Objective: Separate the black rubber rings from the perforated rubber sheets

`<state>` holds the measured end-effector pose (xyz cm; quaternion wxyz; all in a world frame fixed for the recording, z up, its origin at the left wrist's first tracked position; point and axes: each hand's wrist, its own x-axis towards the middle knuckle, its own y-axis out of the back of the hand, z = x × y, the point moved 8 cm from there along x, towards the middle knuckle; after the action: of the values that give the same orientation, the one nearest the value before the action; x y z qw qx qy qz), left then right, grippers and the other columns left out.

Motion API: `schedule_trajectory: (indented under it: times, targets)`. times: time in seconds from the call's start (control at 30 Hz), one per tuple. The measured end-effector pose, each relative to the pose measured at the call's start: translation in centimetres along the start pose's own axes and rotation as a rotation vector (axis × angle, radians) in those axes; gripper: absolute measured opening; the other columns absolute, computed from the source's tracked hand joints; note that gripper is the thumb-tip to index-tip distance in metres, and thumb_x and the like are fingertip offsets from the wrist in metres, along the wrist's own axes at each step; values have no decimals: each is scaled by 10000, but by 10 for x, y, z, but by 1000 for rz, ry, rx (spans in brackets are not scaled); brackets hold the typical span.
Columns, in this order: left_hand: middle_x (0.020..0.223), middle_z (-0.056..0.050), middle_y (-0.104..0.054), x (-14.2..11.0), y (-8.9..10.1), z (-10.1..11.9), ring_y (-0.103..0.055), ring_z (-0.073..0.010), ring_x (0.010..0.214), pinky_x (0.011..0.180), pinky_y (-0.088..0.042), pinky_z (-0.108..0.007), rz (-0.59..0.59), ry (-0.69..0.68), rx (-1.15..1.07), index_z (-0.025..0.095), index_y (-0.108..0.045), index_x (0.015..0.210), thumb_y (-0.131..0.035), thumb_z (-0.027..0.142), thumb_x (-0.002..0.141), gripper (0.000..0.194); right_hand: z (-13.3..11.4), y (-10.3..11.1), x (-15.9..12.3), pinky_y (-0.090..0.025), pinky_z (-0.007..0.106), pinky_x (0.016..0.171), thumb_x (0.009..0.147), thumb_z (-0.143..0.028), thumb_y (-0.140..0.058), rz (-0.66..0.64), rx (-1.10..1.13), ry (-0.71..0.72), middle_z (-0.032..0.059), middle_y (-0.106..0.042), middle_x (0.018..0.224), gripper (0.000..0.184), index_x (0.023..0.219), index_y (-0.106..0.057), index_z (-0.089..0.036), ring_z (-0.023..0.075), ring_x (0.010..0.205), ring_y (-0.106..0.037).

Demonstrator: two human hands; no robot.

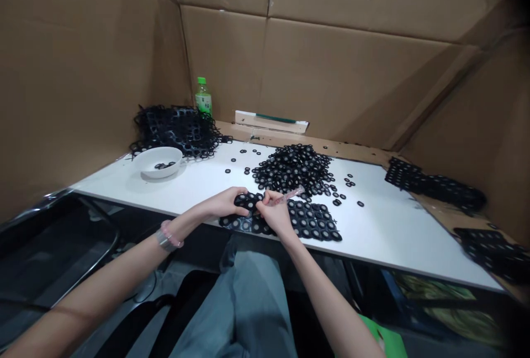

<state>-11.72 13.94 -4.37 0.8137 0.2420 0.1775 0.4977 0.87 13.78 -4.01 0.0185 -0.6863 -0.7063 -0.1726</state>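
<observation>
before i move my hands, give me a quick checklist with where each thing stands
1. Right hand gripping the clear pen-like tool: ok
2. Left hand holding the raised part of the black sheet: ok
3. Whole sheet lying flat: not ok, its left part is lifted
4. Tool's working tip in the right place: cannot tell, hidden at the hands
5. Loose discs all in the bowl: not ok, most are heaped on the table
6. Bottle upright and capped: ok
</observation>
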Motion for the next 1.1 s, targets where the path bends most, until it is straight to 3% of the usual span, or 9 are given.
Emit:
schedule_trajectory:
  times: [0.4,0.63,0.7,0.77,0.83,0.87,0.97,1.03,1.1]
  targets:
    - [795,23,-516,-1,-2,1,-498,-177,826,757,-383,-272,20,-32,-201,164,-484,820,-683,232,588,313,-14,-6,-3,-272,237,477,559,-124,-484,-22,-84,112,-73,-336,429,233,448,-306,-225,107,452,-350]
    - [821,2,-552,1,-1,2,-527,-184,830,755,-411,-287,3,-41,-197,163,-485,857,-658,312,640,315,-12,-6,-2,-270,235,470,553,-119,-492,-32,-47,94,-75,-342,416,230,435,-322,-220,101,439,-348]
    - [863,-15,-578,-5,10,5,-541,-199,841,765,-413,-310,68,-58,-13,173,-502,903,-628,352,696,301,-7,-2,0,-280,226,447,565,-129,-497,-16,-7,53,-78,-363,409,226,447,-328,-222,98,418,-368]
    - [931,-40,-594,-20,28,14,-548,-225,877,784,-410,-344,248,-87,222,187,-504,965,-618,399,721,343,-2,3,0,-276,217,413,586,-143,-494,6,36,11,-81,-388,397,219,466,-330,-226,95,384,-381]
    - [1006,-70,-590,-43,38,30,-537,-251,943,815,-403,-370,432,-188,413,190,-489,1027,-638,437,709,429,1,6,1,-273,209,395,596,-146,-494,28,74,-14,-85,-397,387,221,472,-328,-226,89,364,-382]
    - [1038,-81,-585,-54,35,39,-527,-258,979,834,-398,-377,463,-271,489,190,-483,1055,-646,452,703,468,1,7,1,-273,205,393,596,-144,-496,33,91,-20,-88,-394,381,225,471,-327,-225,86,360,-379]
    - [1123,-87,-566,-72,2,53,-506,-257,1045,873,-388,-375,281,-501,678,197,-494,1101,-632,438,732,462,-2,5,-1,-274,197,390,594,-142,-500,30,135,-33,-96,-379,365,230,470,-325,-224,83,358,-386]
    - [1128,-78,-574,-73,-16,47,-532,-236,1013,837,-415,-351,161,-534,763,194,-520,1078,-583,354,795,330,-4,2,-3,-263,195,375,598,-152,-495,12,162,-49,-99,-376,362,227,478,-319,-227,85,347,-391]
    - [1096,-76,-596,-69,-24,39,-566,-206,955,786,-447,-315,120,-550,797,174,-545,1032,-511,268,850,208,-5,-3,-6,-252,197,359,592,-162,-497,-16,177,-68,-99,-374,360,225,481,-314,-230,87,334,-388]
